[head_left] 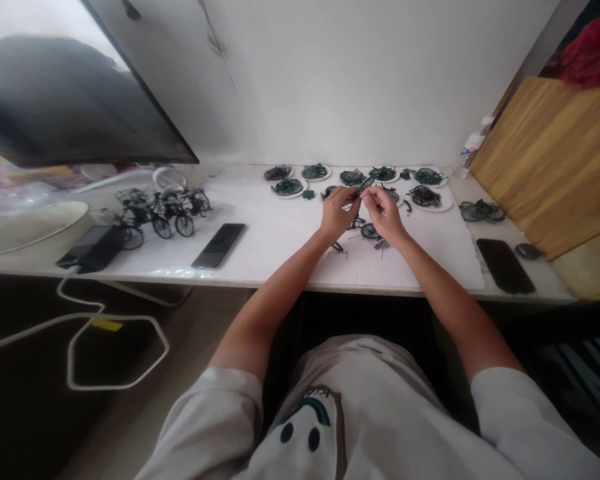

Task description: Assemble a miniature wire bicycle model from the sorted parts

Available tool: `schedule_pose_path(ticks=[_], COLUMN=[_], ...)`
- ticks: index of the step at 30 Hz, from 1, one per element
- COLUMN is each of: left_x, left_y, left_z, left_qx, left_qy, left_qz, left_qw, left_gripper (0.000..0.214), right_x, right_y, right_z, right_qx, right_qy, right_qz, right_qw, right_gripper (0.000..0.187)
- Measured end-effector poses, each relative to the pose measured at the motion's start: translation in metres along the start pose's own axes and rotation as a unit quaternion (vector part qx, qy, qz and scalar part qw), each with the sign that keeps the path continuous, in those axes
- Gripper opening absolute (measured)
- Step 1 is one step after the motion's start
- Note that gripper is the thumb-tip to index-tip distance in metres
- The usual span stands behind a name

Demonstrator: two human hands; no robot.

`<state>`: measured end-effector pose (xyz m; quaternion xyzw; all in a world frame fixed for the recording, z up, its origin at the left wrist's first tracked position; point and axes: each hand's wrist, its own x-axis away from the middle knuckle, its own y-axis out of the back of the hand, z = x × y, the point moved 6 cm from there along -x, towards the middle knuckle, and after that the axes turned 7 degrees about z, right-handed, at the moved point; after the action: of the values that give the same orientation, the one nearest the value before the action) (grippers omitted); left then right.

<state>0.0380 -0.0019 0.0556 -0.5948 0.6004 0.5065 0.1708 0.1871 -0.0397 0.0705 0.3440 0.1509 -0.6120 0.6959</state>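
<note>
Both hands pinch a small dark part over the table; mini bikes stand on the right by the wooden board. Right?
No. The head view shows the mini bikes on the left, below the monitor. Left hand and right hand do pinch the small dark part over the table.

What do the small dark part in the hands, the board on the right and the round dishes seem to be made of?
The small dark part, pinched between left hand and right hand: probably plastic or painted metal; dark green, thin, too small to tell. The board: wood or wood veneer, matt, with visible light-brown grain. The dishes: likely white plastic or paper; plain, thin rims.
</note>
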Motion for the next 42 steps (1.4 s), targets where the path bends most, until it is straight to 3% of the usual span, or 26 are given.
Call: schedule_pose_path(ticks=[12,18,27,36,42], left_x=[0.0,0.0,-0.001,0.0,-0.001], left_y=[0.0,0.0,0.002,0.001,0.0], left_z=[0.002,0.001,-0.004,-0.002,-0.007], left_qx=[0.008,-0.007,0.001,0.002,0.009], left_qy=[-0.004,0.011,0.021,0.018,0.011], left_qz=[-0.003,0.004,-0.007,-0.005,0.008], left_qw=[1.0,1.0,1.0,1.0,1.0], left_gripper=[0.022,0.024,0.029,0.031,0.034], right_x=[0.0,0.001,0.002,0.004,0.004], right_y=[0.0,0.0,0.008,0.019,0.02], right_z=[0.002,0.001,-0.006,-0.005,-0.005], right_qx=[0.006,0.039,0.067,0.138,0.154], right_qy=[0.016,-0.007,-0.024,-0.014,-0.003], right_qz=[0.007,0.007,-0.041,-0.113,-0.116], right_qw=[1.0,0.999,0.997,0.984,0.981], right_gripper=[0.055,0.062,0.06,0.033,0.037])
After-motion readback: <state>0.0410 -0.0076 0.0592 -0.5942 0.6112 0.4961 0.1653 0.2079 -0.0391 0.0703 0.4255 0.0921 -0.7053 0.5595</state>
